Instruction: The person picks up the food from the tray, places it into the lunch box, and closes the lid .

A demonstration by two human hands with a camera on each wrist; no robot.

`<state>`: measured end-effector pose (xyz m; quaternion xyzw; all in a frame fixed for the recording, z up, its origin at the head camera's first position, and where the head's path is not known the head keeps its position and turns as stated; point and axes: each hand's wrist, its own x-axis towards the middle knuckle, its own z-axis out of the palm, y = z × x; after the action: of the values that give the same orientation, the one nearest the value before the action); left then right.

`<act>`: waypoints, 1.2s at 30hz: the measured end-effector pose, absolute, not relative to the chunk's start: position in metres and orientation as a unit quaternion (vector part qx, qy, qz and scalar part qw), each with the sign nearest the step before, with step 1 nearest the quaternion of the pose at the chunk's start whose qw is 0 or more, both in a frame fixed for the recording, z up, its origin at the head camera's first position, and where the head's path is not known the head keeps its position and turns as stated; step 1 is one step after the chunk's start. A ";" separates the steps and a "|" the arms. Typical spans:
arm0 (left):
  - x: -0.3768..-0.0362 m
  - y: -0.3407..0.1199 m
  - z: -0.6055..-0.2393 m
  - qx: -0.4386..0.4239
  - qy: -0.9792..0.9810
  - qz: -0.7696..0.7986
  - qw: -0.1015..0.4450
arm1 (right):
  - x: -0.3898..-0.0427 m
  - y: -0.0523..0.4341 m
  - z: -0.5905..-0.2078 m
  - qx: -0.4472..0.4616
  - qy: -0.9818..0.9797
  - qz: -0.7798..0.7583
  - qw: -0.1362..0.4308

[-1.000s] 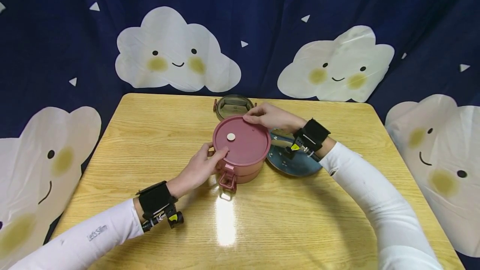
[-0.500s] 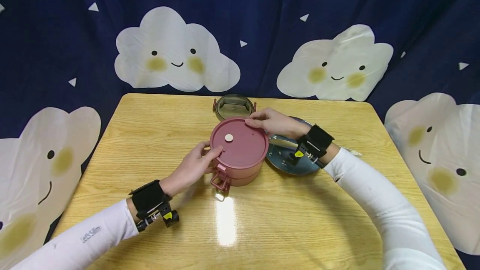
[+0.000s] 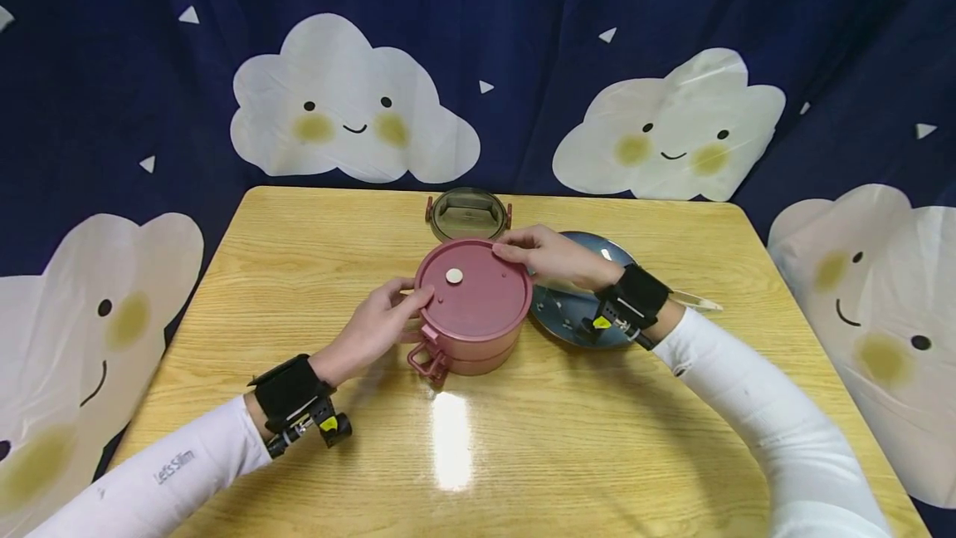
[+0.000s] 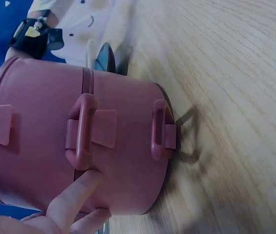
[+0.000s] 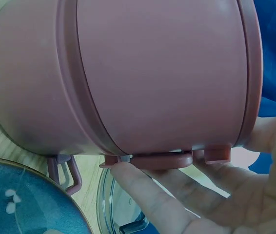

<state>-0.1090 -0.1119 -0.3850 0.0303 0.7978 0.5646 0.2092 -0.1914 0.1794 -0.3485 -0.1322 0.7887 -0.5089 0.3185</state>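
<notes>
A round pink two-tier lunch box (image 3: pixel 472 305) with its lid on stands mid-table. My left hand (image 3: pixel 403 307) grips its near-left side, thumb on the lid's edge, close to the looped latches (image 3: pixel 427 359). In the left wrist view a finger (image 4: pixel 74 195) presses the wall just under a latch (image 4: pixel 82 134). My right hand (image 3: pixel 517 257) holds the far-right rim, thumb on top. In the right wrist view its fingers (image 5: pixel 143 187) curl under a latch on the pink wall (image 5: pixel 152 73).
A blue plate (image 3: pixel 578 318) lies right of the box, under my right wrist, with a pale utensil tip (image 3: pixel 698 300) sticking out beyond it. A clear lid with pink clips (image 3: pixel 466 212) lies behind the box. Dark cloud-print curtains surround the wooden table (image 3: pixel 299 256).
Both hands have turned the lunch box: its front latches swung from the near side toward the near left. My left arm drew back left, and my right wrist moved nearer.
</notes>
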 end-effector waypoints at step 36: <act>-0.141 -0.142 -0.376 0.101 0.783 0.561 0.249 | -0.150 0.183 -0.352 -0.125 0.819 -0.473 0.300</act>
<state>-0.1412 -0.1415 -0.3760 0.1005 0.7828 0.5612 0.2492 -0.1496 0.1830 -0.3517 -0.1249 0.8190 -0.4727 0.3002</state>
